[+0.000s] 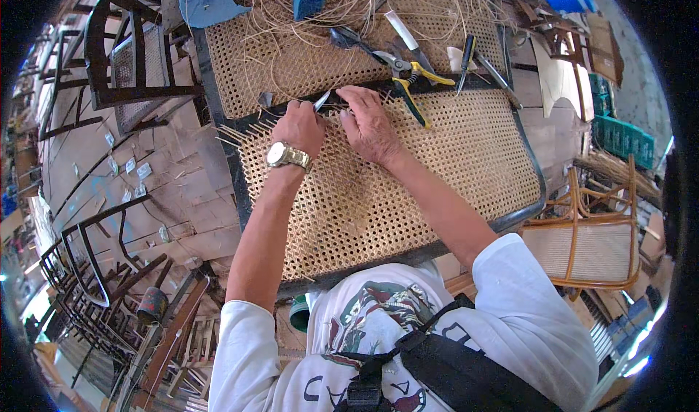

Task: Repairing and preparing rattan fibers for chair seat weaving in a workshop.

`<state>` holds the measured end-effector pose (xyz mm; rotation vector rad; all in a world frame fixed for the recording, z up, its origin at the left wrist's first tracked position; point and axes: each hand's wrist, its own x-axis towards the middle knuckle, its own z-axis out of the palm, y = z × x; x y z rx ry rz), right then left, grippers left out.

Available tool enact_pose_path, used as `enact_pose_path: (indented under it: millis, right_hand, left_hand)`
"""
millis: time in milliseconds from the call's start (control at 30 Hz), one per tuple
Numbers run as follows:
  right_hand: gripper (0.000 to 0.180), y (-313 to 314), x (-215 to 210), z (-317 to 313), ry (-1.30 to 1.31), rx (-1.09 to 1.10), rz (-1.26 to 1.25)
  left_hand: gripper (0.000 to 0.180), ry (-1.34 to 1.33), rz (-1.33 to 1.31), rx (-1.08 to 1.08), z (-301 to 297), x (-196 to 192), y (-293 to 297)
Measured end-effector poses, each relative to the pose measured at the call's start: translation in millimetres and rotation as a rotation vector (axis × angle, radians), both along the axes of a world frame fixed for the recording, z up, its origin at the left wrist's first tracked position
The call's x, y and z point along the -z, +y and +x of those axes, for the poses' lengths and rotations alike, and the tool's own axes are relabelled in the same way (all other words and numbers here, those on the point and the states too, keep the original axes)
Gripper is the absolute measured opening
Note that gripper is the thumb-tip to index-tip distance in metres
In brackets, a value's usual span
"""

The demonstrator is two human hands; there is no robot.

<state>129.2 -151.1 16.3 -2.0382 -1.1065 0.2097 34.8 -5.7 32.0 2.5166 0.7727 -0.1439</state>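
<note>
A woven cane panel (408, 172) in a dark wooden frame (535, 212) lies in front of me. My left hand (298, 127), with a metal watch on its wrist, is closed at the frame's dark middle rail. From its fingers a short pointed metal blade (322, 100) sticks out toward my right hand. Just to the right, my right hand (368, 124) bends its fingers down at the same rail, thumb and fingers drawn together. Whatever lies between them is hidden. Loose cane ends (231, 134) stick out at the panel's left edge.
Yellow-handled pruning shears (400, 66), a white-handled knife (404, 32) and a dark-handled screwdriver (466, 62) lie beyond my right hand. Tangled cane strands (357, 1) heap at the far end. Dark chair frames (135, 55) stand left; a rattan chair (582, 244) stands right.
</note>
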Motion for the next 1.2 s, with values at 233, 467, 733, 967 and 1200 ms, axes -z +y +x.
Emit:
enact_pose_path:
  millis: [233,467,733,967,1200]
  right_hand:
    - [0.029,-2,-3,-3,0.251,0.201,0.029]
    - [0.015,37,5,-10,0.082,0.170,-0.168]
    - [0.016,44,12,-12,-0.047,0.008,-0.209]
    - [0.015,38,10,-24,0.016,0.077,-0.086]
    - [0.011,44,12,-27,0.086,0.086,-0.178]
  left_hand:
    - [0.020,0.013,0.017,-0.026,-8,11,3]
    - [0.026,-0.245,-0.280,-0.279,-26,18,12]
    - [0.020,-0.234,-0.183,-0.340,-25,17,13]
    - [0.020,-0.326,-0.268,-0.177,-27,14,23]
    - [0.017,-0.177,-0.504,-0.451,-12,12,26]
